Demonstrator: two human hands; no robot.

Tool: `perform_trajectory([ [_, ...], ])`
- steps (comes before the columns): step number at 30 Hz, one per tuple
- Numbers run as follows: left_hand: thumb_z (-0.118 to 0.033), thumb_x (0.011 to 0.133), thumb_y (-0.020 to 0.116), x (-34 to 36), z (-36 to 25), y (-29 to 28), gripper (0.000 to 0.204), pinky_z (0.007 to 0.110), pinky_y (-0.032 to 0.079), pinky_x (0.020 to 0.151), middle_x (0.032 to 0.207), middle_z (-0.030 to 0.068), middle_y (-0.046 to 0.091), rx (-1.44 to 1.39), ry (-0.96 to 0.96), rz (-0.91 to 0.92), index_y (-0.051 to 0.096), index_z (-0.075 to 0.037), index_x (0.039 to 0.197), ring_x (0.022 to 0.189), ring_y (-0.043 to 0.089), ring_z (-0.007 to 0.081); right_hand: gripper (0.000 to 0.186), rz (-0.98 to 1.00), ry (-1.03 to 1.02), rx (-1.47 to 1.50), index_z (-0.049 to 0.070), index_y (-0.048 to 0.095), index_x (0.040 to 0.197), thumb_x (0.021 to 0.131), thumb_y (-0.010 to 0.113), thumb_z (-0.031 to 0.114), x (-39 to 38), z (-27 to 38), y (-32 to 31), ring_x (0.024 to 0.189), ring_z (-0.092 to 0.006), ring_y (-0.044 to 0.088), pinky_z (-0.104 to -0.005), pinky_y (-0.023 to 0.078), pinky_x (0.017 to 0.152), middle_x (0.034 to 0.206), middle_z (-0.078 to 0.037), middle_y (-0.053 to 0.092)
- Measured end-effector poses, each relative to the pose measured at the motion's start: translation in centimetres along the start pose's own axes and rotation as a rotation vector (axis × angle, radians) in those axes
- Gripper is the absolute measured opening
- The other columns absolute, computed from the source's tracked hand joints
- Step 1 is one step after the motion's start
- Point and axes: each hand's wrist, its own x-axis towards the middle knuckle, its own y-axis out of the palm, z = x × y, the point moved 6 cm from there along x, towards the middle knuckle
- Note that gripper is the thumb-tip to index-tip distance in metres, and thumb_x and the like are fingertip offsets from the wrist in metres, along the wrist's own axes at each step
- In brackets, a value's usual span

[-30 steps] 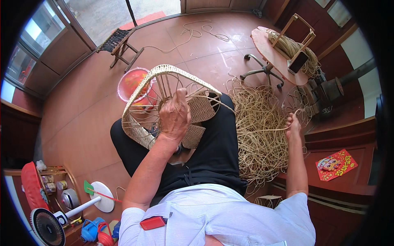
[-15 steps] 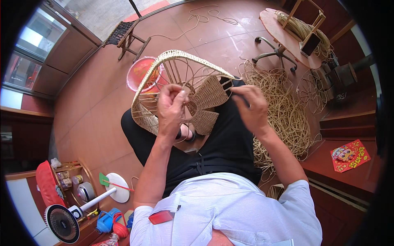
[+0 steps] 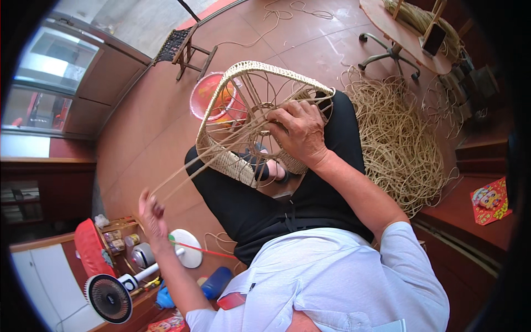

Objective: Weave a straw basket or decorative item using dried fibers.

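A woven basket-like frame (image 3: 251, 67) of pale cord, with a braided rim and thin spokes meeting at a ring, rests across my knees. My left hand (image 3: 152, 217) is out to the left, well away from the frame, its fingers curled on the end of a cord (image 3: 188, 178). That cord stretches tight in a doubled line across the frame toward my right hand (image 3: 298, 130). Over the right part of the frame, the right hand is closed, thumb and fingers pinching the cord against the spokes. It covers part of the woven panels.
A big tangled heap of cord (image 3: 390, 146) lies on the floor to the right. Behind the frame stands a pink basin (image 3: 207, 97), with a folding stool (image 3: 177, 51) beyond it. At lower left is a fan (image 3: 108, 299); a wheeled round table (image 3: 398, 27) is far right.
My left hand has swung from the middle of the frame out to the lower left, drawing the cord taut. My right hand has moved inward over the frame. The whole view has shifted.
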Motion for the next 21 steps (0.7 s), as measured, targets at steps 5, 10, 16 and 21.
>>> perform_trajectory([
  [5,-0.021,0.101,0.068,1.3,4.2,-32.0,0.015,0.024,0.029,0.042,0.062,-0.01,0.042,-0.026,-0.259,-0.624,0.059,-0.021,0.089,0.044,0.034,0.0058,0.015,-0.093,0.021,0.048,0.017,0.073,0.096,0.087,0.084,0.023,-0.2,-0.3,0.5,0.091,-0.023,0.065,-0.0412,0.046,0.08,0.096,-0.001,0.066],
  [10,-0.014,0.09,0.075,-0.4,8.4,-36.5,0.015,0.034,0.041,0.044,0.07,0.001,0.057,0.622,-0.377,-0.781,0.06,-0.014,0.092,0.049,0.051,0.0157,0.015,-0.146,0.121,0.096,0.012,0.071,0.095,0.086,0.083,0.011,-1.0,-0.8,0.0,0.089,-0.0279,0.066,-0.0417,0.049,0.077,0.095,-0.006,0.065],
  [16,-0.007,0.104,0.067,-1.1,3.1,6.1,0.028,0.032,0.056,0.098,0.118,0.0082,0.073,0.742,0.431,-0.008,0.07,-0.001,0.131,0.109,0.07,0.0173,0.014,-0.123,0.182,0.13,0.01,0.069,0.096,0.089,0.081,0.012,-0.8,-1.0,0.2,0.088,-0.0313,0.065,-0.0447,0.052,0.076,0.095,-0.008,0.061],
  [21,-0.009,0.096,0.073,-8.4,-0.6,25.6,0.032,0.04,0.059,0.089,0.114,0.0174,0.073,0.865,0.818,0.297,0.07,-0.002,0.128,0.099,0.074,0.0308,0.014,-0.107,0.17,0.142,0.01,0.068,0.095,0.089,0.08,0.01,0.0,-0.1,0.0,0.086,-0.0321,0.065,-0.045,0.052,0.075,0.095,-0.009,0.061],
])
